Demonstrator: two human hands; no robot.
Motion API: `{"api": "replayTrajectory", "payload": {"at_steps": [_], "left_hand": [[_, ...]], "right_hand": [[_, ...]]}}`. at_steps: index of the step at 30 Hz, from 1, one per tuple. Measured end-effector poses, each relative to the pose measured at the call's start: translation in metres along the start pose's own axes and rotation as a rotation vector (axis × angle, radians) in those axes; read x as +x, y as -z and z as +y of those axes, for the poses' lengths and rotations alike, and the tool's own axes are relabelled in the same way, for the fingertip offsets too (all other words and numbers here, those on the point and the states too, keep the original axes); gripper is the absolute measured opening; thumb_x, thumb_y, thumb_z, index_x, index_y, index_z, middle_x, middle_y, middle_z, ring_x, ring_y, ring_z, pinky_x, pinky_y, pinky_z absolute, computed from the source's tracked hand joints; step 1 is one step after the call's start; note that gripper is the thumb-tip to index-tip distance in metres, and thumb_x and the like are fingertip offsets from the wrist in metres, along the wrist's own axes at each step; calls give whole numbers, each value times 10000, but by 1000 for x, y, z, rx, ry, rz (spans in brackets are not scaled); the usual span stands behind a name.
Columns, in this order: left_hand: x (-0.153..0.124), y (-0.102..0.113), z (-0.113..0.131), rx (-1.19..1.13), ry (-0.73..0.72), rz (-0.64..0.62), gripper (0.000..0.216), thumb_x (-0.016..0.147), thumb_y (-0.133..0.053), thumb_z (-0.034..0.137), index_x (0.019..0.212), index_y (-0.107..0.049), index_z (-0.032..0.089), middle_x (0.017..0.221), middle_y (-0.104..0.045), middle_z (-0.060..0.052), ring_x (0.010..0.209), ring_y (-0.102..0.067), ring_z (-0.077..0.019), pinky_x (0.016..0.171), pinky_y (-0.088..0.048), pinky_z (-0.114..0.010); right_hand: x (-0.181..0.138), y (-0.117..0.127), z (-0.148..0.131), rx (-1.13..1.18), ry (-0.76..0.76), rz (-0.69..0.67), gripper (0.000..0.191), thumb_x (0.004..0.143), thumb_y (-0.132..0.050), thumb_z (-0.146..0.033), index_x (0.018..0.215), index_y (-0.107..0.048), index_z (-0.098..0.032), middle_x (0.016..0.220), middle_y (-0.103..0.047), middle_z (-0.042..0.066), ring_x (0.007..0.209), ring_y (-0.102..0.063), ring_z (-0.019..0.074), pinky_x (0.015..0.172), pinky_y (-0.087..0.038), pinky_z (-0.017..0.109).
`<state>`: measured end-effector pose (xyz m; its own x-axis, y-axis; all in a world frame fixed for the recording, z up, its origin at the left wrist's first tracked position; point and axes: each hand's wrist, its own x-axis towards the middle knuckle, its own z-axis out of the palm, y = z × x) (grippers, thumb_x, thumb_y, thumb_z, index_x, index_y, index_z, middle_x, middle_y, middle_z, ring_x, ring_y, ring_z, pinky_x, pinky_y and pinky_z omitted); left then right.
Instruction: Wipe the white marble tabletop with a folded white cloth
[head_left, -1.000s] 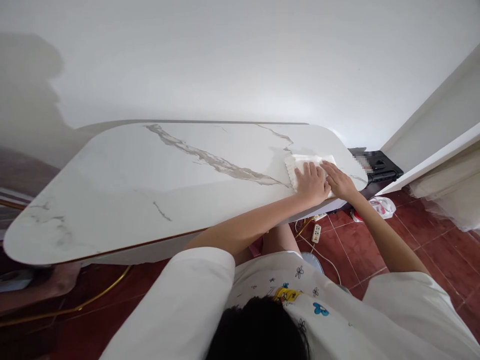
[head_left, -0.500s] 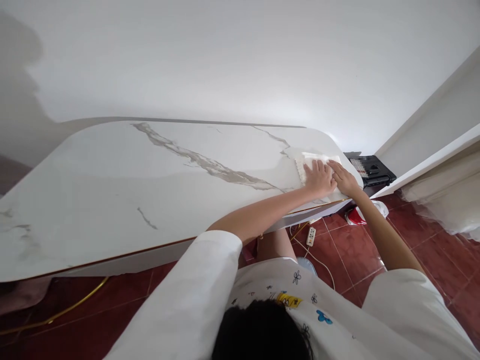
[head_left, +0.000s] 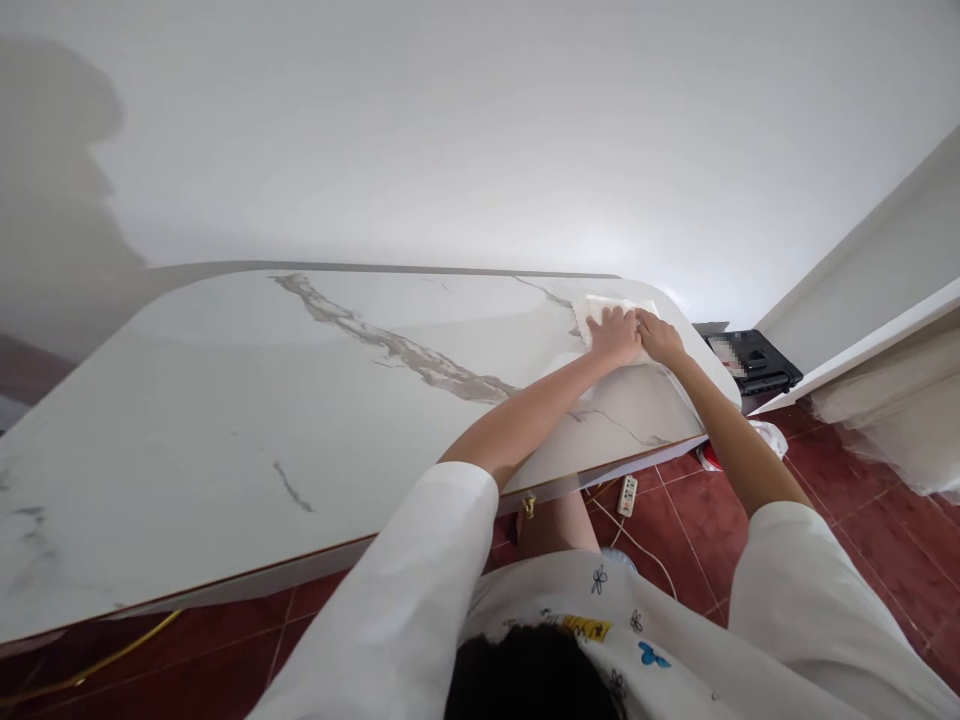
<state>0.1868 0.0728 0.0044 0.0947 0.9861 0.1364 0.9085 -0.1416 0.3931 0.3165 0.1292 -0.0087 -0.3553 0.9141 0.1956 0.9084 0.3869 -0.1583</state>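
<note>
Left hand (head_left: 616, 338) lies open on the cloth (head_left: 592, 305); the right hand (head_left: 661, 338) rests against it, whether gripping I cannot tell. The cloth is on the table (head_left: 225, 430), near its right end and back edge. Uneven pressure could ruck the cloth; a push too far could knock a hand on the wall (head_left: 450, 130) behind the table, or overrun its rounded right end toward the case (head_left: 761, 362). Most room to move lies along the table's long left stretch.
</note>
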Motion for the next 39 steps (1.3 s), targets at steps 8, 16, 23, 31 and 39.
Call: {"api": "replayTrajectory", "payload": {"at_steps": [8,16,23,31,39], "left_hand": [[36,-3,-42,67,-10,147,425,940,-294,271,1304,-491,178,1366,-506,-119,1304,-383,-296,1102,-282,-540],[62,4,-65,102,15,186,405,945,-303,267,1269,-518,155,1334,-529,-132,1287,-404,-293,1098,-292,-519],[90,1,-70,121,43,183,405,946,-325,274,1293,-505,168,1359,-507,-141,1291,-397,-303,1090,-292,-534],[106,-7,-56,137,50,191,425,961,-308,278,1326,-486,154,1333,-515,-158,1275,-406,-311,1088,-280,-540],[99,-10,-41,115,32,164,459,942,-342,285,1346,-485,121,1403,-477,-169,1322,-363,-328,1113,-248,-560]], "right_hand": [[50,-18,-20,79,20,30,471,903,-289,-236,1318,-509,-261,1404,-545,62,1169,-589,280,965,-494,473],[91,-26,-30,95,28,-8,469,909,-282,-245,1318,-510,-265,1412,-536,50,1152,-593,283,950,-491,477],[118,-33,-15,121,74,18,473,913,-295,-253,1339,-499,-239,1430,-526,60,1193,-564,285,978,-466,461],[128,-32,7,104,64,0,468,918,-288,-275,1339,-494,-266,1392,-559,53,1140,-590,296,918,-492,459],[111,-27,16,119,48,-12,469,920,-283,-279,1350,-466,-247,1462,-483,54,1226,-546,278,997,-457,468]]}}
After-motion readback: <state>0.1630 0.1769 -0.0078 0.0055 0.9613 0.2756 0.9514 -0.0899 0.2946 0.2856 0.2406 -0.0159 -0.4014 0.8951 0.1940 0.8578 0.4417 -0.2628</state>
